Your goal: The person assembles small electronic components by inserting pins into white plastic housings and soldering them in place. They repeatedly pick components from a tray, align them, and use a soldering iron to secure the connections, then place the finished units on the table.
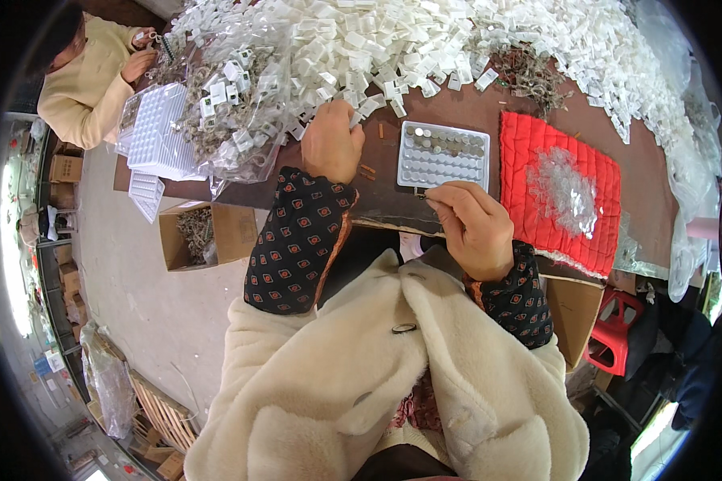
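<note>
My left hand (333, 144) is closed at the near edge of a big heap of white plastic casings (361, 48), with a small white plastic casing (355, 120) at its fingertips. Thumb and forefinger of my right hand (475, 226) pinch a small thin metal piece (419, 192), too small to name closely, just off the tray's near edge. That white tray (444, 181) has rows of round pockets; the far rows hold small silvery discs (445, 140), and the nearer pockets look unfilled.
Right of the tray lies a red quilted cloth (521, 192) bearing clear plastic bits (565, 192). Tangled metal parts (529, 76) lie beyond. At left are a clear bag of parts (241, 120), stacked white trays (160, 132), a cardboard box (237, 232) and another person's hands (139, 60).
</note>
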`<state>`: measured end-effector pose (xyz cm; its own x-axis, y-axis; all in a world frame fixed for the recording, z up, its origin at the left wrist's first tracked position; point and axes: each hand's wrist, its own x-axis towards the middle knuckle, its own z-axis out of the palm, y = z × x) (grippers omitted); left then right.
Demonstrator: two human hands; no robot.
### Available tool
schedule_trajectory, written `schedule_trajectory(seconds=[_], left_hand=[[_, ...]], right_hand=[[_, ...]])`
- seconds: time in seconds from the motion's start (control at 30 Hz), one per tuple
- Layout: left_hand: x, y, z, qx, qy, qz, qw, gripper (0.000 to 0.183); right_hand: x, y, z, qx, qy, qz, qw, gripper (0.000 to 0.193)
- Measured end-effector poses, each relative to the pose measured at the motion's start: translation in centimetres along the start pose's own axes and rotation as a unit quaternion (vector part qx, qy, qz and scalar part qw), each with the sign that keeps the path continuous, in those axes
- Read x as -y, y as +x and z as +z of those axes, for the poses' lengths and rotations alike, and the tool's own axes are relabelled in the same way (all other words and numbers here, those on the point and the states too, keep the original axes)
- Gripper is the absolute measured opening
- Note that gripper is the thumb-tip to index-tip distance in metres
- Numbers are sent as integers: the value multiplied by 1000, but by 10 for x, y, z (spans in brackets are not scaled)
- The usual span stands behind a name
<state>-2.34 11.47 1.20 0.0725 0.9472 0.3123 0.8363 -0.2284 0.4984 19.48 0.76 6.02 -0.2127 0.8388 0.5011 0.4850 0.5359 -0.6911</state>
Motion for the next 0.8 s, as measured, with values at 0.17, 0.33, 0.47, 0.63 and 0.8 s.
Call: schedule_trajectory(seconds=[0.17,0.33,0.47,0.63,0.8], left_hand=[[-7,-9,-20,-28,-139,-24,990,28],[-40,-51,-41,87,-551,-219,801,14],[-62,-81,-41,77,-640,-211,735,16],[-64,-90,-39,56,-626,-154,762,21],[-57,-95,-33,46,-630,-126,765,23]], right_hand=[[8,4,-5,-29,25,48,998,16],[20,3,-2,-53,215,234,947,14],[23,6,6,-55,186,157,968,14],[30,10,5,-30,139,124,982,16],[33,10,4,-8,175,146,974,18]])
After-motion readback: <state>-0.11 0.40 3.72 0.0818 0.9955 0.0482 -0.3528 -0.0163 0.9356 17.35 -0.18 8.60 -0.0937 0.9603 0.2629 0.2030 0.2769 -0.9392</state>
